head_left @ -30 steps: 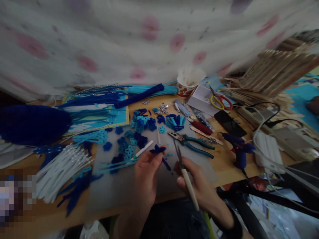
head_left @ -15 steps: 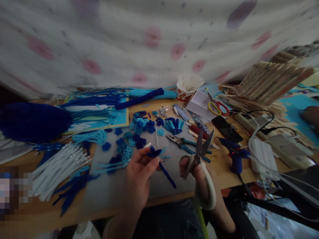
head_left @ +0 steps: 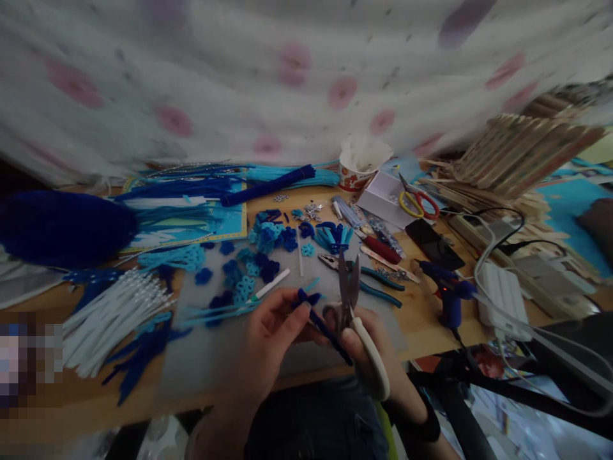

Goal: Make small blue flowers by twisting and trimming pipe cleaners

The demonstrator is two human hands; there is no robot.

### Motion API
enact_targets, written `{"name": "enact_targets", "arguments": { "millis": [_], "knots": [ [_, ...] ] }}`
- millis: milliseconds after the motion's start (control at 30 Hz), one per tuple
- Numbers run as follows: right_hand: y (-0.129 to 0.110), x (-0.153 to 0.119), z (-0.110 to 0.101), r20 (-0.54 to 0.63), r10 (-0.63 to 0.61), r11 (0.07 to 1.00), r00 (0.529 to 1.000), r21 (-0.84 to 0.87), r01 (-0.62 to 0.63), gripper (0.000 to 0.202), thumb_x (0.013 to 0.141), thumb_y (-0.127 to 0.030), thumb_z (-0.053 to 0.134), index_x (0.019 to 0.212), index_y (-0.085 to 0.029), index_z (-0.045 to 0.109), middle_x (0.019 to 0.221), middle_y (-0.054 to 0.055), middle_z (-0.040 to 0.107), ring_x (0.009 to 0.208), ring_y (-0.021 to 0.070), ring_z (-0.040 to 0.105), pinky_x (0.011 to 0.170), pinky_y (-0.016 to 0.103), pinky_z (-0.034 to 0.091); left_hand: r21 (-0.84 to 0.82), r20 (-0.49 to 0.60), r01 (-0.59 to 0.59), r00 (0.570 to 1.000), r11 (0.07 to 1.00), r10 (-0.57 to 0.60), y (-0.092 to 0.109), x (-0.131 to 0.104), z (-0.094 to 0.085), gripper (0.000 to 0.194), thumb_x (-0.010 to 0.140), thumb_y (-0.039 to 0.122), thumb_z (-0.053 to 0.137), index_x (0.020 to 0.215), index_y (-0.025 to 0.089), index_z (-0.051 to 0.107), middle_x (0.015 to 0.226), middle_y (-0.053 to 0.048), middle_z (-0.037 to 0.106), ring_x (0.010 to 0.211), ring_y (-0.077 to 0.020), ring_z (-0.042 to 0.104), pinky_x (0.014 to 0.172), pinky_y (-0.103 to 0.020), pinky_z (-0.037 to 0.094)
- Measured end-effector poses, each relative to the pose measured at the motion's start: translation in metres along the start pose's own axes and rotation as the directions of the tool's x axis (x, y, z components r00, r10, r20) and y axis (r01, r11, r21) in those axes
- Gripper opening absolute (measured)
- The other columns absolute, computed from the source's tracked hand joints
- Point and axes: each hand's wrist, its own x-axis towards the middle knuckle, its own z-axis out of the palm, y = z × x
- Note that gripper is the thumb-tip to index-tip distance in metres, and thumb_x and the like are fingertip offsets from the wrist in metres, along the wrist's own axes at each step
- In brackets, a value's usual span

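A dark blue fuzzy stem (head_left: 328, 331), bent into small loops at its upper end, is pinched between the thumb and fingers of my left hand (head_left: 275, 329). My right hand (head_left: 361, 342) is wrapped round the white handles of scissors (head_left: 350, 287), whose blades point up and are slightly parted. The scissors are close beside the stem's lower part. Just beyond my left hand lie a white stick with a green band (head_left: 272, 285) and several blue fuzzy flowers (head_left: 245, 289) on the grey mat (head_left: 191, 370).
Pliers (head_left: 378, 281), a glue gun (head_left: 447, 291) with a red light, a phone (head_left: 433, 243) and a power strip (head_left: 502, 300) lie to the right. White stems (head_left: 112, 326) and a dark blue bundle (head_left: 67, 227) are at left. Another person's hand (head_left: 598, 220) shows at the far right.
My right hand has moved left with the scissors, bringing them beside the blue stem. The blades are closer together. My left hand still pinches the stem.
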Motion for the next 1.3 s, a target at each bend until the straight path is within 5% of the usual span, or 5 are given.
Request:
{"name": "enact_targets", "arguments": {
  "millis": [267, 433, 567, 833, 1300],
  "knots": [
    [0.008, 0.007, -0.005, -0.183, -0.135, 0.963, 0.974, -0.255, 0.086, 0.046, 0.092, -0.063, 0.056, 0.078, -0.020, 0.061, 0.067, 0.000, 0.058, 0.061, 0.0171, 0.053, 0.055, 0.028, 0.041, -0.179, 0.076, 0.057, 0.996, 0.982, -0.044, -0.001, 0.000, -0.001, 0.014, 0.070, 0.027, 0.086, 0.074, 0.019, 0.076, 0.058, 0.001, 0.070, 0.053, -0.0116, 0.064, 0.059, -0.023, 0.056],
    [0.010, -0.001, 0.013, -0.163, -0.122, 0.946, 0.979, -0.317, 0.065, 0.020, 0.090, -0.032, 0.066, 0.076, -0.022, 0.057, 0.069, 0.000, 0.060, 0.062, 0.0178, 0.054, 0.056, 0.029, 0.042, -0.079, -0.089, -0.216, 0.974, 0.973, 0.209, -0.014, 0.002, 0.008, 0.009, 0.071, 0.022, 0.086, 0.071, 0.021, 0.077, 0.077, 0.001, 0.073, 0.076, -0.0131, 0.066, 0.074, -0.022, 0.054],
    [0.008, -0.009, 0.024, -0.145, -0.114, 0.954, 0.983, -0.291, 0.068, 0.021, 0.086, -0.021, 0.067, 0.074, -0.023, 0.050, 0.069, -0.001, 0.056, 0.062, 0.0173, 0.053, 0.061, 0.030, 0.045, -0.016, -0.146, -0.322, 0.937, 0.947, 0.316, -0.024, 0.003, 0.012, 0.007, 0.073, 0.024, 0.086, 0.074, 0.024, 0.079, 0.084, 0.000, 0.073, 0.084, -0.0160, 0.067, 0.081, -0.025, 0.054],
    [0.002, -0.009, 0.024, -0.160, -0.199, 0.922, 0.967, -0.365, 0.130, 0.017, 0.081, -0.016, 0.062, 0.083, -0.024, 0.047, 0.074, -0.002, 0.054, 0.064, 0.0167, 0.052, 0.057, 0.027, 0.039, -0.086, -0.069, -0.187, 0.981, 0.979, 0.181, -0.031, -0.003, 0.010, 0.015, 0.077, 0.036, 0.085, 0.086, 0.026, 0.080, 0.095, -0.001, 0.076, 0.084, -0.0159, 0.067, 0.076, -0.026, 0.055],
    [0.000, -0.009, 0.018, -0.140, -0.207, 0.862, 0.968, -0.494, 0.113, 0.020, 0.072, -0.015, 0.056, 0.079, -0.025, 0.040, 0.073, 0.000, 0.054, 0.068, 0.0184, 0.052, 0.060, 0.028, 0.038, -0.029, -0.127, -0.123, 0.985, 0.992, 0.118, -0.037, 0.000, -0.002, 0.018, 0.071, 0.031, 0.088, 0.085, 0.023, 0.080, 0.087, -0.002, 0.081, 0.083, -0.0189, 0.073, 0.079, -0.028, 0.057]
  ]
}}
